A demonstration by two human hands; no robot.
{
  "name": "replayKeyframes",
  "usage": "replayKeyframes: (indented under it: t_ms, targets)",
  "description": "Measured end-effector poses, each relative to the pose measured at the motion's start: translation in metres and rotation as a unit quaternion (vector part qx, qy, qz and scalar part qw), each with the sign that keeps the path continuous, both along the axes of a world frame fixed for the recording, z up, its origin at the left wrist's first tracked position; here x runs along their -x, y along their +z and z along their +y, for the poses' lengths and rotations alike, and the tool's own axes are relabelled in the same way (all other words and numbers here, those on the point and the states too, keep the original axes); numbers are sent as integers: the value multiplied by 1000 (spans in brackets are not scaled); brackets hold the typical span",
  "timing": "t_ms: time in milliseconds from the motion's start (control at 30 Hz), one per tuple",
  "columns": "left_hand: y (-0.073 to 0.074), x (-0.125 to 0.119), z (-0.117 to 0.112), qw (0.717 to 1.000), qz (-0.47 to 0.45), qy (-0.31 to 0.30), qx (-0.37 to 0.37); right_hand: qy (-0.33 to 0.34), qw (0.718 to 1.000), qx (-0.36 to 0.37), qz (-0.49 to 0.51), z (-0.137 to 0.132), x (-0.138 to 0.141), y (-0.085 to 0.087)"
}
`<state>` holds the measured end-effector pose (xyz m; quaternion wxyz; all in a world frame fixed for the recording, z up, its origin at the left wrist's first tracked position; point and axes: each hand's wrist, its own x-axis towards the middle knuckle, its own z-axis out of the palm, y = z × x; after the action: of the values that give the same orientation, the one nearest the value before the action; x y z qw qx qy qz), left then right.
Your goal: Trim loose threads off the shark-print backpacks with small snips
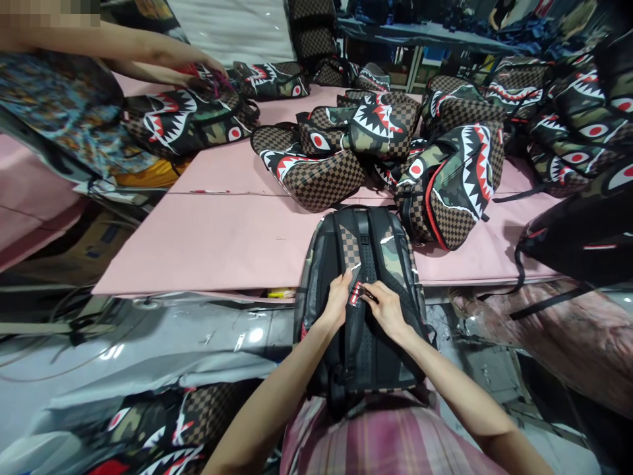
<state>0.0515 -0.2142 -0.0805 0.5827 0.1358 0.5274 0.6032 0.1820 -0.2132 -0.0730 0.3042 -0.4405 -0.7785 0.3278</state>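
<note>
A black and camouflage backpack leans against the pink table's edge and rests on my lap, back panel up. My left hand pinches a small red and white tag at the middle of its back panel. My right hand is closed on the same tag from the right, with a thin dark object between its fingers that I cannot make out. The two hands almost touch.
The pink table holds several shark-mouth backpacks at the middle and right. At the far left another person's hands work on a backpack. More bags lie below left. A pen lies on the table.
</note>
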Motion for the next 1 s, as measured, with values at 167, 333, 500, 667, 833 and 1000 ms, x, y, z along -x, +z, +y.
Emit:
replayKeyframes:
  t_ms: [167, 333, 500, 667, 833, 1000]
  targets:
    - [2, -3, 0, 999, 36, 11, -11, 6, 999, -29, -22, 8, 5, -7]
    - [6, -4, 0, 998, 41, 35, 13, 55, 997, 34, -32, -19, 5, 7]
    - [10, -4, -1, 999, 24, 19, 25, 162, 978, 132, 7, -54, -6, 26]
    - [5, -3, 1, 999, 35, 16, 27, 37, 998, 56, 13, -42, -8, 13]
    - [2, -3, 1, 998, 46, 15, 27, 42, 999, -28, -20, -16, 1, -9]
    - [3, -2, 0, 999, 23, 27, 2, 44, 997, -24, -56, -22, 8, -1]
